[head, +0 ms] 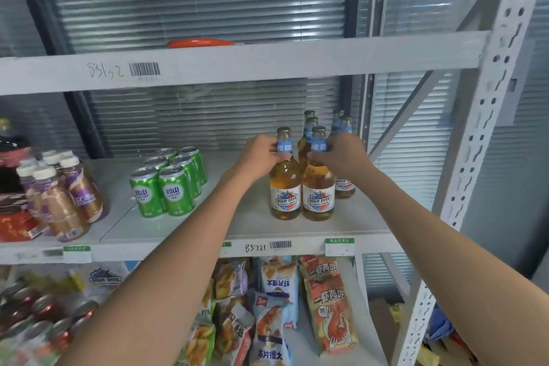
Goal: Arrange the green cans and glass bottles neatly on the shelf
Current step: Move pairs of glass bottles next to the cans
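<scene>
Several amber glass bottles with blue neck labels stand in rows at the right of the middle shelf (208,232). My left hand (258,157) grips the neck of the front left bottle (285,184). My right hand (341,154) grips the neck of the front right bottle (318,187). Both bottles stand upright on the shelf, side by side and touching. More bottles (344,125) stand behind them, partly hidden by my right hand. Several green cans (169,181) sit in two tidy rows left of the bottles, a gap apart.
Purple-and-gold drink bottles (59,196) with white caps crowd the shelf's left end. Snack bags (297,306) fill the shelf below, with dark cans (38,315) at lower left. An orange tool (199,43) lies on the top shelf. A perforated upright post (481,142) bounds the right side.
</scene>
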